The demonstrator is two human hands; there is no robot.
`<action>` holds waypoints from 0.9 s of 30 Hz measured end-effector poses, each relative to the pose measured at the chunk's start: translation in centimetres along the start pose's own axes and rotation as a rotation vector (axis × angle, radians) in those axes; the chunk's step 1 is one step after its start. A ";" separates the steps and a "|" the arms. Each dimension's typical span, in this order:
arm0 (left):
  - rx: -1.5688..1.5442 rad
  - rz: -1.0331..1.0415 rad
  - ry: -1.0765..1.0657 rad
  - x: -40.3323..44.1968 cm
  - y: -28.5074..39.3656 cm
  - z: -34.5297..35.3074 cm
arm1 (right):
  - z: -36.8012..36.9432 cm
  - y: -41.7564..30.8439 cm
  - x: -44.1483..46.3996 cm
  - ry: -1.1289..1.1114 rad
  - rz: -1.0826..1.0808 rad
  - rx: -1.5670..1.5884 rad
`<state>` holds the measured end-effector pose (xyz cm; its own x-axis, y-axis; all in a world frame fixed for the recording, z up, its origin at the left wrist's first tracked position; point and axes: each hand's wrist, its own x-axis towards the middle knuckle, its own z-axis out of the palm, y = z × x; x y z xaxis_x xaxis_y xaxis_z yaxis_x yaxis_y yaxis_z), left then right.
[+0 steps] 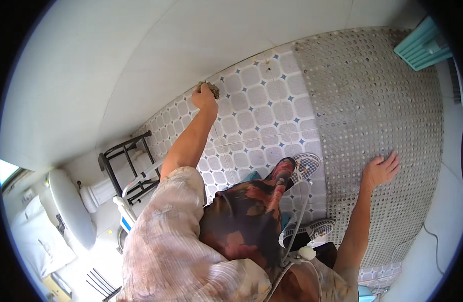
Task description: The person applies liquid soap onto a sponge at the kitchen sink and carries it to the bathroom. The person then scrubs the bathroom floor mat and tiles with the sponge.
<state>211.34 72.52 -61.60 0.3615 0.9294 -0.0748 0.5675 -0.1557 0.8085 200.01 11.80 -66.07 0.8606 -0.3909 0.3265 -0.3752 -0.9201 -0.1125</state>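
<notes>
My left hand (204,97) is closed around a brownish, crumpled cloth or scrubber (214,90), held low beside the white wall where it meets the patterned tile floor (264,116). Stretched out to the right, my right hand (382,170) has its fingers spread over the grey perforated mat (362,100) and holds nothing. Whether its palm touches the mat I cannot tell. Between my arms are dark floral trousers and checkered shoes (306,167).
A turquoise plastic basket (422,48) stands at the upper right of the mat. At the left are a black metal frame (125,161) and a white toilet with its oval lid (70,209). A thin cable (435,241) runs along the right wall.
</notes>
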 end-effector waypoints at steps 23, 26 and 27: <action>-0.567 -0.497 -0.800 -14.5 15.5 19.5 | -0.2 0.1 -0.1 -0.050 0.070 -0.024; -0.734 -0.674 -0.957 -16.9 17.1 21.2 | -0.8 -0.4 0.2 -0.054 0.083 -0.018; -0.723 -0.629 -1.078 -17.6 17.0 22.0 | -0.9 -0.4 0.3 -0.062 0.088 -0.028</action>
<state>230.93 46.12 -59.37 0.7544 0.0274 -0.6558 0.4662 0.6811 0.5647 200.09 12.05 -65.07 0.8434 -0.4715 0.2576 -0.4587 -0.8815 -0.1118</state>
